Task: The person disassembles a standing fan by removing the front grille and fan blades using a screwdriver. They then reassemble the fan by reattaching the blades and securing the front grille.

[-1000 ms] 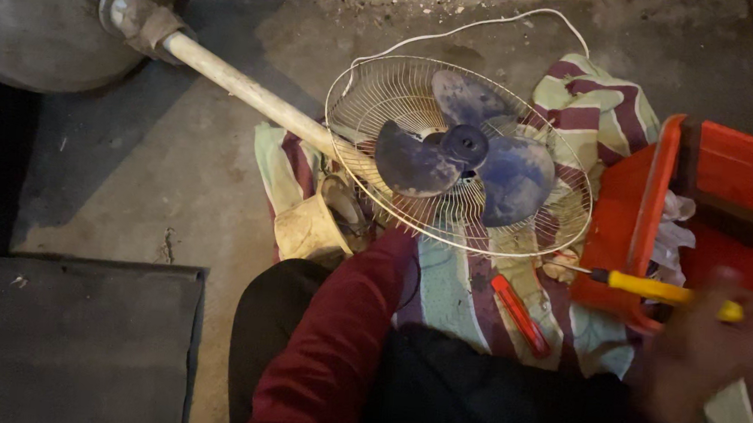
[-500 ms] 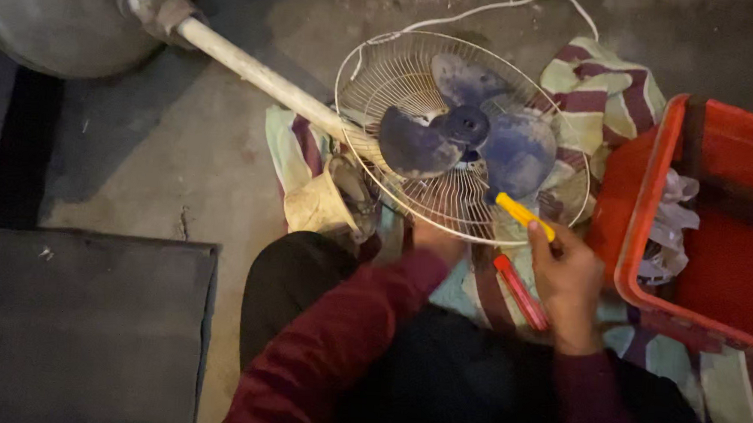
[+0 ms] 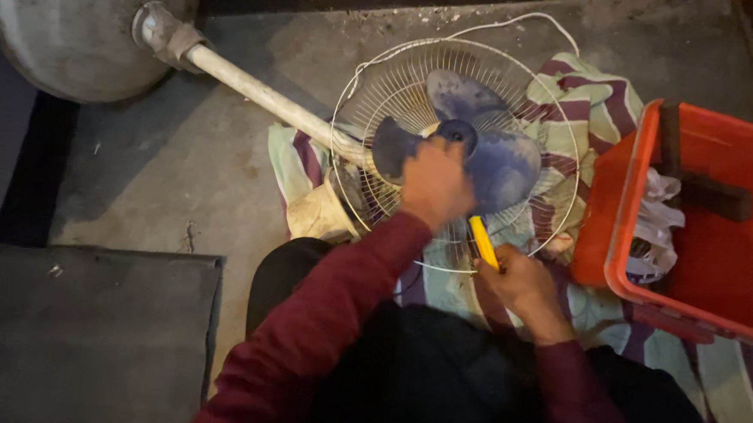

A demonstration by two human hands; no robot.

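From the head camera, the person is sitting over a pedestal fan lying on its side on the concrete floor [image 3: 180, 184]. The left hand [image 3: 434, 184] is pressing down on the blue fan blade [image 3: 499, 162] near the hub, its grip closed over the blade's centre inside the open wire guard [image 3: 374, 91]. The right hand [image 3: 519, 283] is wrapping its grip tightly around a yellow-handled screwdriver [image 3: 482, 241], whose tip is pointing up toward the hub; the tip itself is hidden behind the blade.

The fan is resting partly on a striped cloth [image 3: 588, 102], with its pole [image 3: 262, 98] running to the round base [image 3: 77, 24] at upper left. A red plastic crate [image 3: 617, 207] is sitting just beside the guard on the right.

Judging from this, the screwdriver could be slipping off its seat and jabbing the left hand, since that hand is lying close to the tip's line. Hard prying could also be cracking the plastic blade or bending the thin guard wires. The dim light is making aim harder.
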